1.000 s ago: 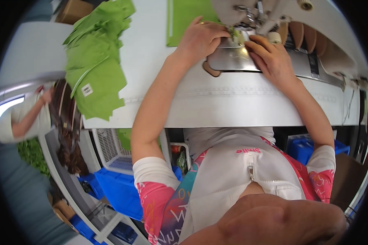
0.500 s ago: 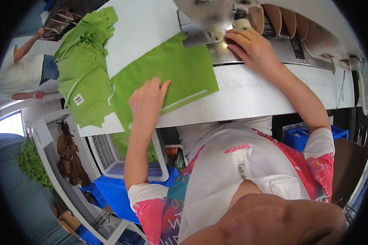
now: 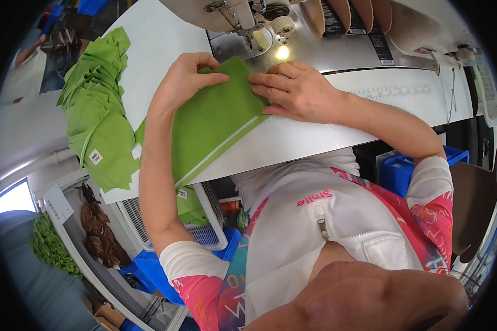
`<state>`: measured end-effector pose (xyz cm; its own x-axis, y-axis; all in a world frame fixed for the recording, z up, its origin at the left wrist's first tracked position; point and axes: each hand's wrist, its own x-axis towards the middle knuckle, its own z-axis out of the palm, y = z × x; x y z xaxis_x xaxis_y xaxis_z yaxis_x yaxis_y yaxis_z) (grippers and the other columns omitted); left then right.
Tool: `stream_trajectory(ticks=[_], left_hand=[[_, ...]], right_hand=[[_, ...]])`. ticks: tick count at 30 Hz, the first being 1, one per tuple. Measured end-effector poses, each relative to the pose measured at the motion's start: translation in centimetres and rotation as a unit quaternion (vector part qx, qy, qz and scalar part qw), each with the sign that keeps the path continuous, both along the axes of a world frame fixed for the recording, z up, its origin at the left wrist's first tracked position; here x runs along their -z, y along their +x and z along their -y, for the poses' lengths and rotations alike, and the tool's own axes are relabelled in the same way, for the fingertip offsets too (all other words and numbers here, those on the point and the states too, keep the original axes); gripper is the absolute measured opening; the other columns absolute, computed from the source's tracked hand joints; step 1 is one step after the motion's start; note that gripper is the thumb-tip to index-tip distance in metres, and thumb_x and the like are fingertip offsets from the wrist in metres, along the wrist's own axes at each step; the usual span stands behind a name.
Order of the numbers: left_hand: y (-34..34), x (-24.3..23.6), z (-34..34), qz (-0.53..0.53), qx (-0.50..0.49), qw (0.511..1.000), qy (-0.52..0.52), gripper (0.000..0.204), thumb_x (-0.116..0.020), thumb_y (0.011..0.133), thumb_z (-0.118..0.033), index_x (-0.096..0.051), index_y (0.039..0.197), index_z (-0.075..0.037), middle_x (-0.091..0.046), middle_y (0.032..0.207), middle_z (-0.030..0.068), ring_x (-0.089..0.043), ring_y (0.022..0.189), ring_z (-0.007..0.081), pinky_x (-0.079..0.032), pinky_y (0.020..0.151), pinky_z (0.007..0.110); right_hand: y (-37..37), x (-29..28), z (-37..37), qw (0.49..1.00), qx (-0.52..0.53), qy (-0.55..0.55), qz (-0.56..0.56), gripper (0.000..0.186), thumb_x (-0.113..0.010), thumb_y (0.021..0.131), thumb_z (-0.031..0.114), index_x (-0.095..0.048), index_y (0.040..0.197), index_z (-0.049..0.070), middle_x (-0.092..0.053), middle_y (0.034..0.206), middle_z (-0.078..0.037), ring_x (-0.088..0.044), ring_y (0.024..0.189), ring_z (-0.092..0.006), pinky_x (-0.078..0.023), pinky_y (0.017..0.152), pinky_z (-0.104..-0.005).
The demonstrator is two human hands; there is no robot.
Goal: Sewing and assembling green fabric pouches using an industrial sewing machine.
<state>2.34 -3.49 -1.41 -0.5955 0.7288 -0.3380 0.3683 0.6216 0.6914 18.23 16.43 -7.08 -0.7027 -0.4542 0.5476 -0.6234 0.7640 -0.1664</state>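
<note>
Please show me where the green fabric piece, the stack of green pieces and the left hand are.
green fabric piece (image 3: 215,121), head view, flat middle.
stack of green pieces (image 3: 96,118), head view, top layer.
left hand (image 3: 189,77), head view, back of hand.

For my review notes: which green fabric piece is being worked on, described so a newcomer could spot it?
Start at the sewing machine at the top of the white table. Just below its needle lies a single flat green piece, pinned under both hands. Unlike the heaped green stack at left, it has a pale stripe.
</note>
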Motion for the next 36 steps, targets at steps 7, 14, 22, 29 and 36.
stream_trajectory(ticks=[7,14,22,29,36], left_hand=[[2.4,1.8,-0.7,0.046,-0.128,0.986,0.098,0.019,-0.070,0.079,-0.017,-0.067,0.081,0.001,-0.062,0.070,0.0037,-0.056,0.065,0.0140,-0.046,0.069,0.030],[4.3,5.0,-2.5,-0.520,0.000,0.841,0.151,0.010,-0.070,0.079,-0.017,-0.069,0.084,-0.008,-0.064,0.082,0.0038,-0.058,0.080,0.0228,-0.045,0.080,0.031],[0.4,3.1,-3.8,-0.236,0.004,0.952,0.193,0.016,-0.072,0.077,-0.018,-0.068,0.081,-0.003,-0.065,0.076,0.0047,-0.059,0.073,0.0174,-0.045,0.069,0.029],[-0.4,2.0,-5.1,-0.099,-0.045,0.992,0.056,0.024,-0.071,0.073,-0.019,-0.066,0.082,0.003,-0.063,0.069,0.0051,-0.056,0.066,0.0113,-0.043,0.063,0.025],[-2.2,3.1,-5.5,-0.111,-0.051,0.987,0.108,0.031,-0.073,0.069,-0.027,-0.065,0.088,-0.004,-0.069,0.079,0.0035,-0.066,0.077,0.0187,-0.050,0.074,0.030]], right_hand=[[0.0,0.0,-0.2,1.000,-0.014,-0.012,0.023,0.041,-0.074,0.071,0.025,-0.064,0.105,0.003,-0.060,0.117,-0.005,-0.056,0.095,-0.0214,-0.048,0.081,-0.0346],[-1.7,0.2,-1.3,0.998,0.063,0.014,-0.025,0.040,-0.072,0.072,0.030,-0.065,0.101,0.004,-0.062,0.109,-0.004,-0.055,0.095,-0.0196,-0.044,0.082,-0.0324],[-1.9,-0.3,-1.3,0.995,0.093,0.033,-0.014,0.039,-0.070,0.075,0.034,-0.063,0.097,0.003,-0.062,0.112,-0.007,-0.055,0.097,-0.0214,-0.043,0.085,-0.0343],[-2.0,-0.3,-1.5,0.994,0.102,0.045,-0.013,0.041,-0.069,0.077,0.035,-0.062,0.101,0.002,-0.062,0.112,-0.006,-0.054,0.098,-0.0210,-0.042,0.086,-0.0335],[-2.8,-0.4,-2.0,0.993,0.106,0.053,0.023,0.046,-0.067,0.080,0.035,-0.060,0.112,0.003,-0.061,0.119,-0.006,-0.057,0.102,-0.0224,-0.042,0.085,-0.0355]])
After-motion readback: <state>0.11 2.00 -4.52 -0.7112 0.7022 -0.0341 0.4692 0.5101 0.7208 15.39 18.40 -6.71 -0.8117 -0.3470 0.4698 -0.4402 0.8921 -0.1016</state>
